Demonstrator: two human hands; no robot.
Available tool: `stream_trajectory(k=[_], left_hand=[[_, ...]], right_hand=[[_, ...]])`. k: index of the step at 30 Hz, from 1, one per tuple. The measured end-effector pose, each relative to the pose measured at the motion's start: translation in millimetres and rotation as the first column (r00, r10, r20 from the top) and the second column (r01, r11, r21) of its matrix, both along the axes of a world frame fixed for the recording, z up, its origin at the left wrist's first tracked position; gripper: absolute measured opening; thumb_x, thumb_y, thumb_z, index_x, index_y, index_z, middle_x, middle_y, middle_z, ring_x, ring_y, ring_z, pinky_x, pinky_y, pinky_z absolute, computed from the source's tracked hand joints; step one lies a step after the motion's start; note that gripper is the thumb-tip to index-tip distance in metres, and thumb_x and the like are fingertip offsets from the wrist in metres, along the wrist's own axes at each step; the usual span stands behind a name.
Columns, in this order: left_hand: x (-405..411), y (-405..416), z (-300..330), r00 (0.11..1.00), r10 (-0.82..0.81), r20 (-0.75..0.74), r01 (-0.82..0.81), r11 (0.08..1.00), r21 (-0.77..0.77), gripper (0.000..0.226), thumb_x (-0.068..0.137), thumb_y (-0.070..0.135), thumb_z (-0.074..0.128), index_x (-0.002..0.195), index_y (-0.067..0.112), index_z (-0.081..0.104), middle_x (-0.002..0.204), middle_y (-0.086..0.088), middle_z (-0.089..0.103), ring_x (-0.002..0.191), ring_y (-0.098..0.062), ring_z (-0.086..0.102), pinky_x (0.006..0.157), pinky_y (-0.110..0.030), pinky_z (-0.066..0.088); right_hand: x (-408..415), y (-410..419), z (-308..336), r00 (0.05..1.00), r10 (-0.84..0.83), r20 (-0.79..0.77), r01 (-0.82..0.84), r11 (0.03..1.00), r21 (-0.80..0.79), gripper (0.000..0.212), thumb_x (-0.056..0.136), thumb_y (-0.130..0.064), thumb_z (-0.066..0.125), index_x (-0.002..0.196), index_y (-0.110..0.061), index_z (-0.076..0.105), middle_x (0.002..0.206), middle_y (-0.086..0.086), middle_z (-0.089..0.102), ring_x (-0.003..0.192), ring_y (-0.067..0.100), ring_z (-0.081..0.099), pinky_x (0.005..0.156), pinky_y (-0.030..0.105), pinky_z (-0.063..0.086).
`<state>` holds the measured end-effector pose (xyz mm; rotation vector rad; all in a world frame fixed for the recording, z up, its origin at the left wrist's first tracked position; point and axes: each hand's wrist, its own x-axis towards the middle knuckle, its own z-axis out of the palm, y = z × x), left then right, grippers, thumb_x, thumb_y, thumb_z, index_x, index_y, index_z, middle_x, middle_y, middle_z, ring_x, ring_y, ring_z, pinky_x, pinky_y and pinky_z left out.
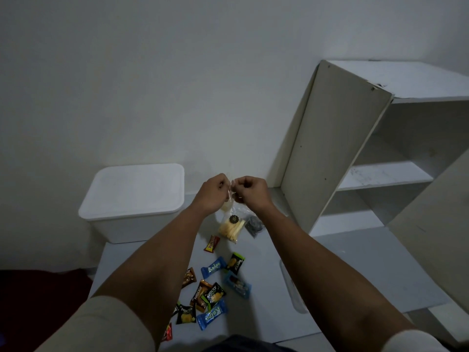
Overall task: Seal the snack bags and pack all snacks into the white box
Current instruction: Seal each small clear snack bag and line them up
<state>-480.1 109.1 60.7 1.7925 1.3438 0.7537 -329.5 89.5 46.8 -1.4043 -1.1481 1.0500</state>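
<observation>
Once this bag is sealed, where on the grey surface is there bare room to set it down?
Bare grey surface lies right of the scattered small snack packets, up to the white open shelf unit. Crowded: the centre strip of packets, and under the hands, where the clear bag of pale snack sticks hangs. The lidded white plastic box fills the left.

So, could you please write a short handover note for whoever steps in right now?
Left hand and right hand: both pinch the top of the clear snack bag of pale sticks, held up above the table.
A second clear bag with dark contents shows just right of it, beside the right wrist.
White box: at the table's back left, lid on.
Wrapped snacks: loose on the table, none packed.
Done: nothing in the box. Whether the held bag is sealed cannot be told.
Left: finish sealing, open the box, pack everything.
</observation>
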Motion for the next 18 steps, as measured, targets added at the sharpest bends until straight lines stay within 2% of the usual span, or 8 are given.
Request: stream_trajectory(k=[3,7,9,12,15,18], left_hand=[[1.1,1.7,1.9,0.999,0.029,0.022,-0.029,1.000,-0.004,0.023,0.101,0.020,0.046,0.080,0.020,0.054,0.074,-0.003,0.069,0.077,-0.026,0.069,0.077,-0.043,0.055],[1.0,-0.6,-1.5,0.999,0.022,0.026,-0.020,0.997,-0.070,0.023,0.095,0.025,0.054,0.081,0.009,0.064,0.074,-0.002,0.072,0.071,-0.018,0.070,0.081,-0.045,0.059],[2.5,-1.6,-2.5,1.000,0.002,0.001,-0.002,0.998,-0.059,0.023,0.094,0.021,0.052,0.080,0.009,0.065,0.076,-0.003,0.073,0.073,-0.018,0.071,0.083,-0.047,0.059],[3.4,-1.9,0.2,0.999,-0.001,-0.045,0.001,1.000,-0.009,0.023,0.098,0.020,0.048,0.079,0.018,0.061,0.080,-0.003,0.073,0.079,-0.021,0.071,0.083,-0.047,0.058],[1.4,-1.5,-1.1,0.998,0.022,-0.066,-0.020,0.999,0.025,0.023,0.097,0.020,0.047,0.077,0.021,0.058,0.082,-0.004,0.071,0.081,-0.025,0.069,0.081,-0.050,0.057],[2.6,-3.9,-2.7,0.997,0.063,-0.050,-0.063,0.998,0.005,0.017,0.092,0.024,0.053,0.079,0.015,0.060,0.081,-0.006,0.071,0.081,-0.028,0.068,0.079,-0.049,0.056]], right_hand=[[2.6,-1.5,0.8,0.999,0.047,0.007,-0.046,0.999,-0.006,0.017,0.094,-0.006,0.068,0.093,0.010,0.071,0.086,0.030,0.071,0.067,0.024,0.064,0.066,0.034,0.056],[3.8,-0.7,5.0,1.000,0.010,0.029,-0.010,1.000,0.025,0.017,0.094,-0.005,0.068,0.093,0.011,0.071,0.074,0.021,0.068,0.062,0.020,0.062,0.060,0.029,0.053],[3.5,-0.6,5.3,1.000,-0.006,0.019,0.005,1.000,0.012,0.014,0.093,-0.003,0.068,0.095,0.011,0.071,0.077,0.020,0.068,0.063,0.021,0.063,0.061,0.030,0.053],[4.5,-2.8,6.9,0.999,0.037,-0.031,-0.038,0.998,-0.057,0.014,0.091,0.000,0.069,0.103,0.007,0.070,0.087,0.019,0.072,0.071,0.022,0.070,0.068,0.033,0.059],[7.6,-6.3,11.3,0.993,0.120,-0.022,-0.121,0.983,-0.137,0.011,0.088,0.002,0.071,0.099,0.002,0.071,0.083,0.014,0.073,0.069,0.018,0.071,0.074,0.034,0.061],[9.3,-6.5,12.9,0.993,0.117,0.021,-0.113,0.984,-0.136,0.014,0.086,0.007,0.070,0.101,0.008,0.070,0.077,0.015,0.071,0.064,0.017,0.069,0.072,0.032,0.061]])
